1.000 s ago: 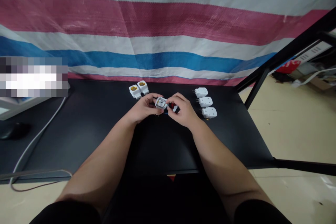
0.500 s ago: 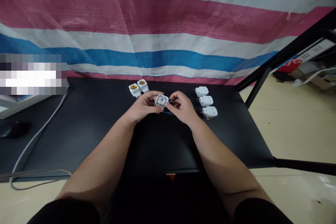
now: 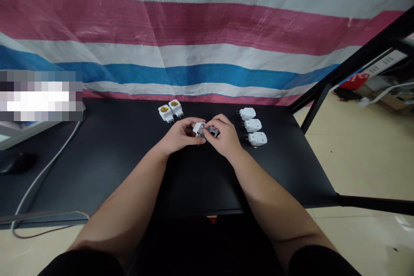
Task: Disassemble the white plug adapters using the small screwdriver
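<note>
Between thumb and fingers, my left hand grips a white plastic plug housing, turned side-on. My right hand is closed at the housing's right side, its thumb and fingertips on a small greyish-white part with notched edges. Whether that part touches the housing I cannot tell. Just beyond my left hand lie two white plug-in lamp sockets with brass threaded insides and pins. To the right of my right hand, white plug adapters lie in a column, pins pointing left.
A small brass piece lies by the nearest adapter. At the left of the black table are a black mouse, a grey cable and a blurred-out device. A striped tarp hangs behind; a black metal frame stands right.
The white housing has turned from its open face toward me to side-on. The small notched part now shows at my right fingers. The lamp sockets and adapters stay in place.
</note>
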A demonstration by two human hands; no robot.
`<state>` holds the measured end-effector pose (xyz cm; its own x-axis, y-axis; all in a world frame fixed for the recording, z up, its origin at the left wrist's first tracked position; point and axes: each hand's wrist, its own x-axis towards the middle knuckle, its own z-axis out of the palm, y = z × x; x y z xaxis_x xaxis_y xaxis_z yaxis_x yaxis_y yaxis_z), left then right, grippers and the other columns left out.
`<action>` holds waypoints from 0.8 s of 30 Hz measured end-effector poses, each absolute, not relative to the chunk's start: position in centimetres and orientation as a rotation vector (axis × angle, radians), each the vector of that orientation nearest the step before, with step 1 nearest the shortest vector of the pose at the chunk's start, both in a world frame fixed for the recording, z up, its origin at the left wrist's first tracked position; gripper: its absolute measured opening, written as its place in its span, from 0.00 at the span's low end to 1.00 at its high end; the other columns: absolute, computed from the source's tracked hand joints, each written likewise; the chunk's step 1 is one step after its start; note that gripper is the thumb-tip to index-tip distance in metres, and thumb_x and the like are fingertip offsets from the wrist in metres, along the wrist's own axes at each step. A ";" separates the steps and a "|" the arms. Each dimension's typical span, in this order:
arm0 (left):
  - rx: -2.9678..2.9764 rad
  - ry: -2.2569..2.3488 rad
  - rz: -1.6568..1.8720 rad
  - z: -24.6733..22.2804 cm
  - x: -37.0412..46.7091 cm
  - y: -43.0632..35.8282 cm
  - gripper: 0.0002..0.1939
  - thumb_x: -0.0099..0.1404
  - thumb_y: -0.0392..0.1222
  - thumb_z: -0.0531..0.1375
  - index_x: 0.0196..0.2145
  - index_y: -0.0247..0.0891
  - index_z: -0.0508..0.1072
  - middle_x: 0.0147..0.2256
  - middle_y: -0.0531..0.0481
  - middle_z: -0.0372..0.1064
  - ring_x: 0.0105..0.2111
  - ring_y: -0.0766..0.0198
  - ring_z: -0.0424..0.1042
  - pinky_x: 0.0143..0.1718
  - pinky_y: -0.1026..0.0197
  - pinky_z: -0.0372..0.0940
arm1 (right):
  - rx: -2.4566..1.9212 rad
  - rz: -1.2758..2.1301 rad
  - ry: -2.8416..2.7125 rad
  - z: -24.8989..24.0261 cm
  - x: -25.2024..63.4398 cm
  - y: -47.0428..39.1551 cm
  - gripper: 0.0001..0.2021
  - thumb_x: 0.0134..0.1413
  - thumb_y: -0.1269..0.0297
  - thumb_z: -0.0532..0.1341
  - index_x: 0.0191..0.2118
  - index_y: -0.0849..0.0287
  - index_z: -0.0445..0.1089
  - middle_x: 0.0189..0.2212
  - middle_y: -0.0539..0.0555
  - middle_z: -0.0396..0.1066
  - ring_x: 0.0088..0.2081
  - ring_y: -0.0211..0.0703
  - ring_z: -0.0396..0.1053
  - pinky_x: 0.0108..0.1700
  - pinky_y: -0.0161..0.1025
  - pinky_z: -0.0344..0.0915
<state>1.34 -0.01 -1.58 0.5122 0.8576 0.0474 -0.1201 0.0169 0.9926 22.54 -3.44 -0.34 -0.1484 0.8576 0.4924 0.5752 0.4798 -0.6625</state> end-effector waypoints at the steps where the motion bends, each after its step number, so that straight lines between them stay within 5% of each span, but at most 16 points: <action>1: 1.346 0.718 0.869 -1.6 1.4 0.0 0.36 0.51 0.34 0.82 0.57 0.39 0.81 0.42 0.48 0.81 0.37 0.63 0.81 0.41 0.60 0.79 | -1.212 0.398 -1.832 -0.2 22.5 -3.5 0.02 0.62 0.68 0.67 0.39 0.55 0.78 0.41 0.54 0.72 0.35 0.42 0.72 0.42 0.44 0.72; 11: 1.147 0.953 1.096 -1.6 1.1 0.9 0.34 0.49 0.35 0.80 0.54 0.37 0.79 0.39 0.50 0.80 0.32 0.65 0.79 0.37 0.63 0.75 | -1.088 0.806 -2.246 1.5 24.5 -3.7 0.04 0.59 0.72 0.68 0.35 0.56 0.78 0.31 0.47 0.70 0.31 0.37 0.66 0.38 0.38 0.61; 19: 1.124 0.904 1.099 -1.6 0.9 1.0 0.34 0.51 0.34 0.79 0.55 0.38 0.78 0.40 0.50 0.80 0.33 0.65 0.78 0.38 0.61 0.76 | -1.279 0.702 -2.490 1.2 22.0 -4.5 0.09 0.56 0.79 0.68 0.31 0.57 0.76 0.30 0.49 0.73 0.33 0.39 0.64 0.37 0.39 0.56; 24: 1.126 0.900 1.108 -1.6 0.7 1.1 0.33 0.52 0.34 0.79 0.54 0.38 0.78 0.39 0.51 0.80 0.33 0.66 0.78 0.39 0.61 0.76 | -1.281 0.744 -2.431 1.7 22.7 -4.7 0.07 0.55 0.74 0.73 0.35 0.56 0.77 0.29 0.48 0.73 0.33 0.40 0.67 0.36 0.39 0.57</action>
